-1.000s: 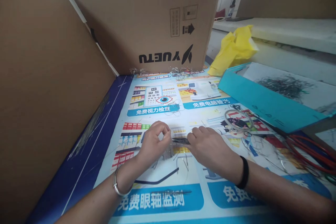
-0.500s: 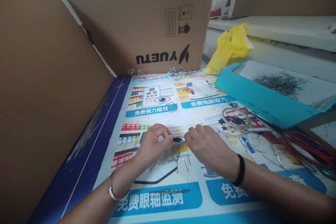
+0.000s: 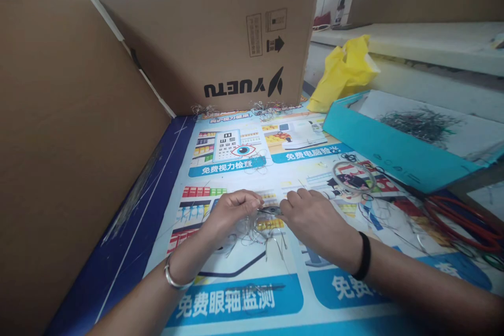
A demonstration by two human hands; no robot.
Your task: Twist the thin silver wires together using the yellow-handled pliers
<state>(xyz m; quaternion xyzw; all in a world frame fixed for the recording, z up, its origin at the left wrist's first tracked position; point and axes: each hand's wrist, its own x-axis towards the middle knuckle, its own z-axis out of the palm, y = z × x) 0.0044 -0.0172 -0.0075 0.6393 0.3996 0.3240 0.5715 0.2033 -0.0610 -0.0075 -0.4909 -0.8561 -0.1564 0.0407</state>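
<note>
My right hand is closed around a small pair of pliers, its handles mostly hidden in the fist. The metal jaws point left and meet the fingertips of my left hand. Those fingers are pinched together on what looks like thin wire, most of it hidden by the fingertips. Loops of fine wire lie just below the jaws. Bent wire pieces rest on the printed sheet under my hands, and a small bundle of straight dark wires lies nearer to me.
Cardboard panels stand at the left and back. A blue box holding a heap of wire pieces sits at the right, beside a yellow bag. Red-handled tools and a clear ring lie in front of it.
My left fingers have closed more tightly and straightened toward the plier jaws. The pliers have turned slightly, and my right hand has shifted a little to the right.
</note>
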